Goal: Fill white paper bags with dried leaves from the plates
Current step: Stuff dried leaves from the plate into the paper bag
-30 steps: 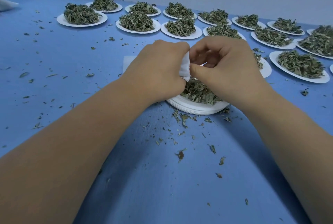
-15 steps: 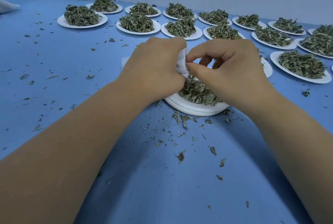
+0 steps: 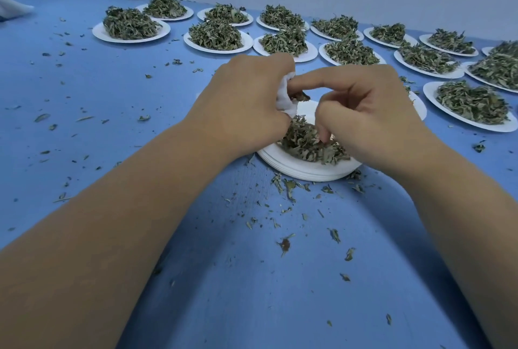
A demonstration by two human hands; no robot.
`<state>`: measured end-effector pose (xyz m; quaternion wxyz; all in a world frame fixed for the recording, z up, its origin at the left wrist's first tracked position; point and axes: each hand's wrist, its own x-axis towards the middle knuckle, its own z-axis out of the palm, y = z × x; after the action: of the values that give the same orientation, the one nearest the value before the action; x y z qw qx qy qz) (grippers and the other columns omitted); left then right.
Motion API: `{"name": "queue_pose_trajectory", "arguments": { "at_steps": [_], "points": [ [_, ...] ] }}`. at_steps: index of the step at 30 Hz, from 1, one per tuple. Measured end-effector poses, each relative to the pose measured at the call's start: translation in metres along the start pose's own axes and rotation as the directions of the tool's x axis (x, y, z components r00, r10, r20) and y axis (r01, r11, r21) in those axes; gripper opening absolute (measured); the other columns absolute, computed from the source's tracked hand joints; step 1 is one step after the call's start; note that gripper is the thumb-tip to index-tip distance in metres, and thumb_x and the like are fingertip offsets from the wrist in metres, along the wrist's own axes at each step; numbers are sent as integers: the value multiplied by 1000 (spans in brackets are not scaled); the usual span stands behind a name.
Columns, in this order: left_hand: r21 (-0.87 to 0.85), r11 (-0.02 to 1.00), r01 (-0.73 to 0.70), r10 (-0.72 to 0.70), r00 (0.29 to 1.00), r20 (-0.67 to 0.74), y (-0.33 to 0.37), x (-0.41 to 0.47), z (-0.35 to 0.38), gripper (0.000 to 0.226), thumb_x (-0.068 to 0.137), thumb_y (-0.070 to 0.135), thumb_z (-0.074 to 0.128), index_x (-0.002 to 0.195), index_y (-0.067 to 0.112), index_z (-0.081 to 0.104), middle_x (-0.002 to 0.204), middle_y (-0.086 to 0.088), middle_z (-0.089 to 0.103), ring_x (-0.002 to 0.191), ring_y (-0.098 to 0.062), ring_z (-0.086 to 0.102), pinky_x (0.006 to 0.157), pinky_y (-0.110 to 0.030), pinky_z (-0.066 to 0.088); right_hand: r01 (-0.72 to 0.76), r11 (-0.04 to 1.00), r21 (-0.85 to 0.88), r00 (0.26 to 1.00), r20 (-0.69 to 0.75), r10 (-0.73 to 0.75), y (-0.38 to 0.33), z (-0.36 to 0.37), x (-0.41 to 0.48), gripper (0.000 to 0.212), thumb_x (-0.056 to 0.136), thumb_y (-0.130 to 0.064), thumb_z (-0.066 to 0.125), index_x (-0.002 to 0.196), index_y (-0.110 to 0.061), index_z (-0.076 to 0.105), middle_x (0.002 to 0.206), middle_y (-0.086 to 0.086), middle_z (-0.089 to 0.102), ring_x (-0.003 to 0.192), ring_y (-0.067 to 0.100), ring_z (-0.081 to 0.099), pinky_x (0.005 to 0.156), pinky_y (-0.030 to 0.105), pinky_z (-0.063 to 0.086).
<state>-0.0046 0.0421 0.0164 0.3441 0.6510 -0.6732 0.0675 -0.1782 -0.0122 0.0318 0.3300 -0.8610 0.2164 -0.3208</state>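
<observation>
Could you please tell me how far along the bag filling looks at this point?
Done: no finished bag is in view. In hand: the left hand holds a white paper bag while the right hand pushes leaves in over the near plate. Left: that plate's leaves and over a dozen heaped plates behind.

near plate (image 3: 308,173) in the middle of the table (image 3: 84,82), leaves (image 3: 308,144) on it | both hands above it, bag (image 3: 284,96) in left hand (image 3: 244,107) | more plates (image 3: 218,48) with leaves in rows behind
</observation>
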Motion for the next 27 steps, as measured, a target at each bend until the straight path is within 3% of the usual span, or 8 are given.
{"name": "queue_pose_trajectory", "arguments": {
  "at_steps": [3,6,9,12,18,22,25,27],
  "points": [
    [-15,1000,-7,7,1000,1,4,0,2,32,77,15,63,69,28,35,58,8,36,53,-11,34,50,-30,23,4,994,-108,987,160,13,-2,6,1,38,72,-10,48,96,-19,75,60,13,58,46,23,45,45,25,36],
    [-28,1000,3,-2,1000,19,3,0,3,32,74,15,65,69,27,36,59,6,38,56,-17,37,50,-31,25,6,993,-120,977,211,19,-1,8,2,32,71,-7,48,93,-11,71,62,12,54,50,20,46,48,25,35],
    [-14,1000,6,-6,1000,-12,-3,0,1,24,79,19,63,75,28,41,61,7,41,57,-17,41,51,-32,30,-30,999,24,998,47,29,3,0,2,49,73,-2,50,100,-33,77,54,7,56,47,14,39,48,17,34],
    [4,1000,2,-2,1000,-26,-6,0,1,13,80,23,62,87,21,52,68,5,50,63,-23,48,54,-35,39,14,1000,5,994,-110,-13,8,-8,3,47,76,-2,54,97,-36,78,54,-10,58,45,7,41,49,15,34],
    [-36,999,29,-30,999,-33,-6,-1,2,18,74,24,56,92,20,58,80,5,62,73,-23,57,60,-37,49,-29,995,-92,999,18,31,11,-2,2,47,85,-4,65,99,-48,74,65,-16,63,48,17,40,52,18,37],
    [-17,1000,14,-15,999,-33,-4,0,2,20,77,25,60,96,19,59,82,2,64,76,-26,59,65,-47,53,32,989,-148,991,-122,-50,11,-1,3,30,85,-16,65,94,-42,76,75,-13,68,48,36,44,50,22,37],
    [-9,1000,15,-16,1000,-24,-2,0,2,19,79,26,63,96,22,56,76,5,58,73,-26,56,61,-42,51,20,988,-152,977,-208,-52,12,1,6,4,86,-29,73,87,-32,71,81,-14,69,61,20,65,55,23,43],
    [18,1000,24,-24,1000,-11,-1,0,2,19,78,21,63,94,25,52,70,7,49,71,-25,52,56,-36,45,-21,997,-69,975,-224,5,13,3,8,12,85,-31,78,87,-25,68,84,-14,70,76,6,71,61,23,46]
  ]
}}
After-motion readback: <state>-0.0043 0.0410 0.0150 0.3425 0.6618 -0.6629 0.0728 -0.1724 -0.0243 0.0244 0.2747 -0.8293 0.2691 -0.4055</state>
